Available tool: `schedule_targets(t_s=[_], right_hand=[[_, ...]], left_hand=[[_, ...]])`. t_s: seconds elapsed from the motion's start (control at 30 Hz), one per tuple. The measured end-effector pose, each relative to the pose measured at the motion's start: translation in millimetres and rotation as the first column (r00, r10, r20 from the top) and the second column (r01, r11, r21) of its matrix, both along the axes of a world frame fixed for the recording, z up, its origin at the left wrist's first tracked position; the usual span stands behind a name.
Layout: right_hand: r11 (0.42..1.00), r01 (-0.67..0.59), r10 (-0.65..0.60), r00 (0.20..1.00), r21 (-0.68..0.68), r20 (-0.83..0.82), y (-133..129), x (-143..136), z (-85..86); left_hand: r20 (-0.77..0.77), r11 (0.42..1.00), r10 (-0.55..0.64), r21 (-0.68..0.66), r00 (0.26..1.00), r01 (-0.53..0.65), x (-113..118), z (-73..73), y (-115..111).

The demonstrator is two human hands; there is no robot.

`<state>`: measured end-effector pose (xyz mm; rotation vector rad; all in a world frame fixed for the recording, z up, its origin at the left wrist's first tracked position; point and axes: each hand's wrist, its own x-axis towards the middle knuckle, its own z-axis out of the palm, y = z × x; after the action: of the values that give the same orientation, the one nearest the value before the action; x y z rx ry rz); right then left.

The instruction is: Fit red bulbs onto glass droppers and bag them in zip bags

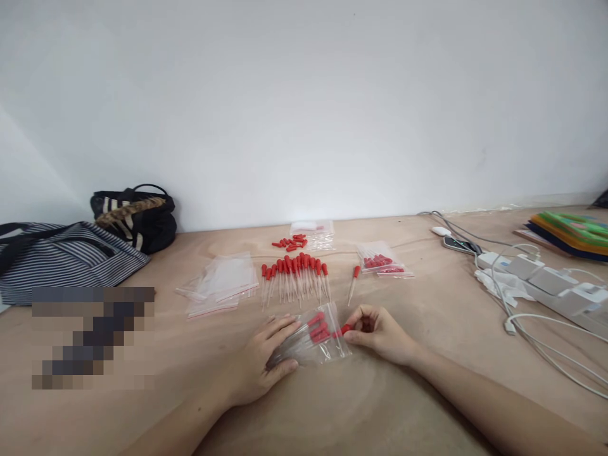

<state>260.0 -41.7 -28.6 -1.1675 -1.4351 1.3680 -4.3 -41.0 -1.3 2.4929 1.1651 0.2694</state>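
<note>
My left hand (273, 354) grips the closed end of a clear zip bag (332, 351), with its fingers on top and the thumb along the near edge. Several droppers with red rubber bulbs (319, 330) lie inside that bag. At the bag's mouth, my right hand (375, 332) pinches the red bulb of another dropper (344, 329), whose glass part points into the bag. Beyond the hands, a spread of assembled droppers (299, 269) lies with bulbs facing away. One single dropper (354, 282) rests apart, just past my right hand.
Flat zip bags (228, 278) are stacked at left. Loose red bulbs (291, 243) and glass tubes (323, 240) lie farther back. Filled bags (380, 258) sit right of centre. A power strip (546, 285) with cables stands at right, striped bags (71, 256) at left.
</note>
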Motion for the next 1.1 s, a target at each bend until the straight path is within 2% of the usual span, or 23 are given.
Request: schedule_targets(t_s=[0.13,0.3,0.37,0.43,0.53,0.57,0.6,0.67,0.7,0.73,0.8,0.87,0.97,1.1], right_hand=[[0.985,-0.106,0.080,0.979,0.135,0.188,4,-4,-1.1],[0.926,-0.255,0.194,0.954,0.279,0.228,13,-15,1.4],[0.927,-0.251,0.185,0.952,0.279,0.243,16,-19,0.3],[0.946,-0.243,0.180,0.944,0.216,0.275,20,-20,-0.2],[0.945,-0.294,0.220,0.893,0.139,0.391,33,-8,5.9],[0.937,-0.299,0.188,0.866,0.179,0.464,40,0,9.8],[0.924,-0.270,0.075,0.821,0.269,0.566,49,8,14.1],[0.862,-0.229,-0.220,0.634,0.452,0.741,67,26,22.0],[0.832,-0.255,-0.320,0.506,0.493,0.801,76,33,24.6],[0.804,-0.330,-0.359,0.394,0.495,0.846,84,40,26.1],[0.734,-0.496,-0.389,0.253,0.463,0.886,97,47,26.0],[0.647,-0.631,-0.408,0.188,0.428,0.893,105,49,23.2],[0.539,-0.734,-0.478,0.137,0.413,0.868,109,48,19.0],[0.460,-0.774,-0.555,0.132,0.435,0.821,101,49,16.6]], left_hand=[[-0.009,1.000,-0.008,0.007,1.000,0.009,-1,-1.7,0],[0.000,1.000,-0.024,0.017,1.000,0.024,0,-0.6,2],[0.007,0.999,-0.021,0.026,1.000,0.021,0,-0.3,1],[0.004,0.999,-0.020,0.032,1.000,0.019,1,0.0,1],[-0.010,1.000,-0.012,0.026,1.000,0.013,1,0.6,0],[-0.014,1.000,-0.008,0.022,1.000,0.008,1,0.9,0],[-0.016,1.000,-0.002,0.019,1.000,0.002,2,1.2,0],[-0.015,1.000,0.000,0.020,1.000,0.000,2,1.8,0],[-0.013,1.000,-0.004,0.023,1.000,0.005,2,2.0,0],[-0.011,1.000,-0.010,0.029,1.000,0.010,2,2.2,1],[-0.012,0.999,-0.020,0.035,1.000,0.020,2,2.4,1],[-0.014,0.999,-0.023,0.039,1.000,0.023,1,2.1,0],[-0.003,0.999,-0.021,0.039,1.000,0.021,0,1.5,0],[-0.011,1.000,-0.014,0.021,1.000,0.014,1,2.4,0]])
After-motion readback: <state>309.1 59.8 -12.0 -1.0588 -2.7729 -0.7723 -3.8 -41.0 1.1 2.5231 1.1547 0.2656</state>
